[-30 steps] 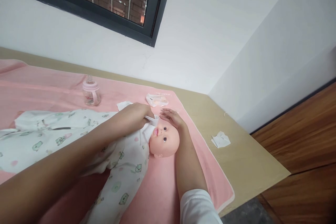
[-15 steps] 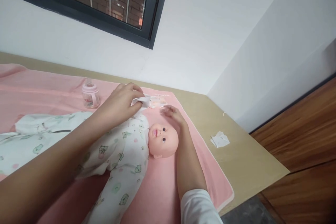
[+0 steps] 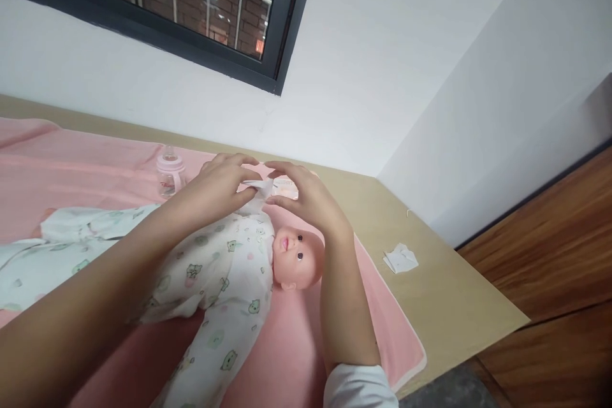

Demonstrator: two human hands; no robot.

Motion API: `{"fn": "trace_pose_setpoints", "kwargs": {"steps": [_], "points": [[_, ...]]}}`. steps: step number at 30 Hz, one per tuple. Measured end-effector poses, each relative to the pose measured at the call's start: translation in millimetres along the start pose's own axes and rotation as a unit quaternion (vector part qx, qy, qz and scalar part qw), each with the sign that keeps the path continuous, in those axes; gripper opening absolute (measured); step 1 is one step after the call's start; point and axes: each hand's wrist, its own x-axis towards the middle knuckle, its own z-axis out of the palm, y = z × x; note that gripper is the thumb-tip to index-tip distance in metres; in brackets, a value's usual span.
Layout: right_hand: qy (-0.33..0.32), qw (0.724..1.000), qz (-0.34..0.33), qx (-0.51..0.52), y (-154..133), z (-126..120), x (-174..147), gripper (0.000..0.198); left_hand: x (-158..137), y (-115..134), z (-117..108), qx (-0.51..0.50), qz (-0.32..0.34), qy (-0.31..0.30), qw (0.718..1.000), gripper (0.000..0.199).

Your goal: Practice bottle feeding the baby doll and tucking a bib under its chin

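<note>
A baby doll (image 3: 296,258) in white pyjamas printed with green animals lies on its back on a pink blanket (image 3: 296,344), its head to the right. Above the doll's shoulder, my left hand (image 3: 227,182) pinches a white wipe (image 3: 261,187) between thumb and fingers. My right hand (image 3: 308,194) is beside the wipe, thumb and fingers apart around its right end; contact cannot be made out. Behind my right hand lies a clear packet with orange print (image 3: 285,187), partly covered by the fingers.
A baby bottle with a pink collar (image 3: 169,175) stands on the blanket, left of my left hand. A crumpled white tissue (image 3: 401,258) lies on the wooden tabletop (image 3: 459,306) to the right. A wall with a dark-framed window (image 3: 272,70) rises behind.
My right hand has moved up and left from near the packet to the wipe in my left hand. My left hand keeps its pinch. The view has shifted slightly.
</note>
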Motion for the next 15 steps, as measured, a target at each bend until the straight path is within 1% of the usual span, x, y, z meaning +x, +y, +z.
{"fn": "trace_pose_setpoints", "kwargs": {"steps": [3,6,8,10,12,14,15], "points": [[0.021,0.998,-0.012,-0.059,1.6,7.1,4.3,0.029,0.5,-3.1,-3.2,0.000,-0.009,-0.008,1.000,0.042],[0.019,0.997,-0.015,-0.072,3.2,9.9,7.5,0.027,1.4,-5.3,-3.3,-0.002,-0.016,-0.020,1.000,0.041],[0.010,0.998,-0.001,-0.066,5.2,9.3,8.3,0.025,1.6,-7.8,-4.9,-0.016,-0.006,-0.012,1.000,0.041],[0.018,0.998,0.026,-0.062,11.0,5.9,8.1,0.020,0.6,-12.8,-11.3,-0.041,0.003,0.011,0.999,0.043],[0.052,0.995,0.065,-0.061,22.2,-0.4,6.6,0.015,-1.7,-22.2,-23.9,-0.072,-0.010,0.026,0.997,0.050],[0.093,0.987,0.120,-0.058,38.7,-8.4,3.9,0.011,-4.7,-37.8,-40.3,-0.099,-0.055,0.033,0.993,0.052],[0.110,0.981,0.152,-0.056,48.2,-12.5,2.0,0.009,-6.2,-48.2,-48.3,-0.107,-0.088,0.052,0.989,0.051]]}}
